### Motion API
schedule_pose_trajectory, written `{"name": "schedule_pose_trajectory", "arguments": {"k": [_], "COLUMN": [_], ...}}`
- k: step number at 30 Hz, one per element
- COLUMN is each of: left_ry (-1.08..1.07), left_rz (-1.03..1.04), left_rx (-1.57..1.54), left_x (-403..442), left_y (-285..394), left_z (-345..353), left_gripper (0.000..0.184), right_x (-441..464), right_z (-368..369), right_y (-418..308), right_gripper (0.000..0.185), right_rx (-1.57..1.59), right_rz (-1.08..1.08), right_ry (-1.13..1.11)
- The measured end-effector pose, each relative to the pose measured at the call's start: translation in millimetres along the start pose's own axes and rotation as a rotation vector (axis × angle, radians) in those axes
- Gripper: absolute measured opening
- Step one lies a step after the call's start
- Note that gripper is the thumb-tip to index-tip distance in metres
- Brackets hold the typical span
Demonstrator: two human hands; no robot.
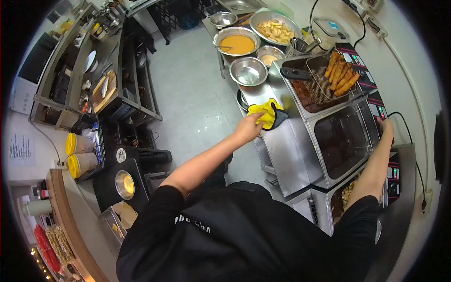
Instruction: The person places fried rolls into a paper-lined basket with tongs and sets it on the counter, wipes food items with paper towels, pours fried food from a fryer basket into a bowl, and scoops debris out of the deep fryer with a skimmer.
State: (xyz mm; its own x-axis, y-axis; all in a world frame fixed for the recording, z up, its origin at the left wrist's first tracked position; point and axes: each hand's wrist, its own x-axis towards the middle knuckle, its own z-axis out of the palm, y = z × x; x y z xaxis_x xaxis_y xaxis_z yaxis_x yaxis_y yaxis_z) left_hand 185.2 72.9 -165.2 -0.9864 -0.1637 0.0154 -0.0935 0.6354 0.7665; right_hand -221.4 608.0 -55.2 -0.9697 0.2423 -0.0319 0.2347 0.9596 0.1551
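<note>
My left hand point(249, 127) is closed on a yellow and grey cleaning cloth point(267, 114), which lies against the steel surface point(292, 152) in front of the fryers. At the far side, my right hand point(386, 126) reaches to the control panel point(377, 109) of the middle fryer; its fingers look apart with nothing seen in them, though part of the hand is hard to make out. Between my arms sits the middle fryer point(324, 170), full of dark oil. Beyond it, a fry basket point(319, 89) with golden fried sticks point(346, 84) rests over another fryer.
Near the far end stand an empty steel bowl point(249, 71), a bowl of orange batter point(237, 44) and a bowl of sliced pieces point(275, 31). A nearer fryer point(334, 203) holds food bits. Shelving point(124, 98) lines the left side, across the grey floor point(188, 89).
</note>
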Motion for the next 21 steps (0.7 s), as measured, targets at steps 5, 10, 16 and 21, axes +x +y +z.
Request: {"name": "schedule_pose_trajectory", "arguments": {"k": [5, 10, 16, 21], "left_ry": [-0.024, -0.236, -0.191, -0.458], "left_rz": [0.289, 0.072, 0.095, 0.379], "left_rx": [0.698, 0.356, 0.229, 0.104], "left_x": [28, 61, 98, 106], "left_y": [-17, -59, -37, -46], "left_z": [66, 78, 67, 41], "left_gripper": [0.052, 0.027, 0.042, 0.061], "right_x": [-143, -290, -311, -254], "right_z": [-90, -150, -188, -175], "right_y": [-68, -171, -274, -347], "right_gripper": [0.074, 0.041, 0.031, 0.031], "right_rx": [0.654, 1.39, 0.919, 0.366], "right_rz": [0.132, -0.36, -0.571, -0.848], "right_ry": [0.777, 0.754, 0.482, 0.342]}}
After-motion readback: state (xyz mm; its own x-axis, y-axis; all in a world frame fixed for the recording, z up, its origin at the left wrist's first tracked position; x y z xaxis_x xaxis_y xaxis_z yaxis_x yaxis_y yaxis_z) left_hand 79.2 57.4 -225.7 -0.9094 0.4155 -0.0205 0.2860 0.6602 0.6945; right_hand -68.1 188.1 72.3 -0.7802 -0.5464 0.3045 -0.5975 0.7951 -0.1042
